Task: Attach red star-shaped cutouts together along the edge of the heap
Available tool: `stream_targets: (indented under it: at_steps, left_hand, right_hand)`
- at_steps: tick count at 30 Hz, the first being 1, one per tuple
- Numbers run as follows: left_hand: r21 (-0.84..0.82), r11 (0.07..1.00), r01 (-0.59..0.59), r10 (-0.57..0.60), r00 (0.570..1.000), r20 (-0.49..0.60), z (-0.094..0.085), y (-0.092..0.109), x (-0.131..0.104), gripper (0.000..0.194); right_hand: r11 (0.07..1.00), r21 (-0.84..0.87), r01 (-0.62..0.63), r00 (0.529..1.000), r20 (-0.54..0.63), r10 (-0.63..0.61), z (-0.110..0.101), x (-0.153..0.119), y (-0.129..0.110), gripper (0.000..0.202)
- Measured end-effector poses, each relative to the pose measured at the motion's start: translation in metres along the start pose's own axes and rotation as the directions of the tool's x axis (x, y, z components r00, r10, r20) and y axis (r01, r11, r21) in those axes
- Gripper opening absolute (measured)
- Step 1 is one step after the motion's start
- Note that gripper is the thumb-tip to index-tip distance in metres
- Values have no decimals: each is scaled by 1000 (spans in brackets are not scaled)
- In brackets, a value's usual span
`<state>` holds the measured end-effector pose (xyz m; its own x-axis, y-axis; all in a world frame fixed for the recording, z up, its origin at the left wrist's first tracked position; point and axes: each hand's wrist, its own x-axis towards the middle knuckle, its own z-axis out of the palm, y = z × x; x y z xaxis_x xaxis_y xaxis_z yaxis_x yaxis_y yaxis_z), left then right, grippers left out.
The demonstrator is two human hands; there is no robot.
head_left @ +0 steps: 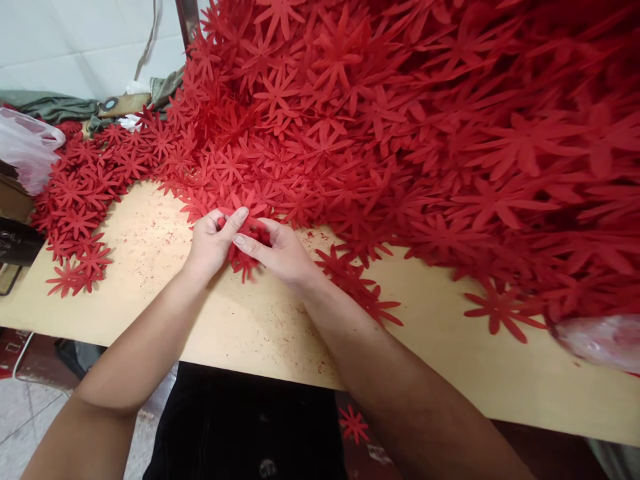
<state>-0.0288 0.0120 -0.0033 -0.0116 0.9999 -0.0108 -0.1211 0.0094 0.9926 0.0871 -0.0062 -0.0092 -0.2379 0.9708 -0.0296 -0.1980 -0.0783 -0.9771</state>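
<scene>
1. Both sets of fingers are narrow here: left hand [210, 245] and right hand [286, 252] pinching red petal pieces [243, 257] above the table [233, 330]!
2. Thumbs on top, tips close together; the pieces sit beneath them, against the curled fingers, petals poking out below.
3. Just beyond, a huge heap of red flower shapes [350, 133]!

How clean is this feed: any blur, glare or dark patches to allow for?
Head view: the red flower-shaped cutouts blur toward the right and darken in the upper right corner; head view: left hand and right hand look fairly sharp; head view: pale highlights on the clear plastic at right.
</scene>
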Motion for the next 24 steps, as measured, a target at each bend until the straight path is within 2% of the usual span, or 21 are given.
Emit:
stream_targets:
  at_steps: [5, 9, 12, 16, 19, 24]
  left_hand:
    - [-81, 997, -19, 16, 999, -33, 2, -3, 2, 30]
    - [-146, 989, 3, -11, 999, -49, -3, 1, 6, 28]
    - [-170, 985, -23, 4, 993, -116, -14, 5, 13, 26]
    - [-120, 991, -66, 47, 987, -156, -27, 7, 22, 24]
    - [-70, 993, -96, 85, 985, -153, -29, 5, 24, 25]
    - [-27, 994, -104, 98, 981, -166, -28, 4, 24, 27]
  right_hand:
    - [1000, -19, 15, 995, -102, -17, -2, 3, 6, 34]
    - [999, -33, -22, 998, -52, 21, -4, 3, 7, 26]
    - [998, -46, -33, 999, -23, 32, -2, 2, 6, 27]
    - [999, -39, 33, 998, -51, -35, 0, 1, 8, 25]
    - [996, -54, 74, 995, -57, -77, 0, 1, 11, 24]
    - [1000, -29, 2, 996, -86, -5, -3, 3, 17, 20]
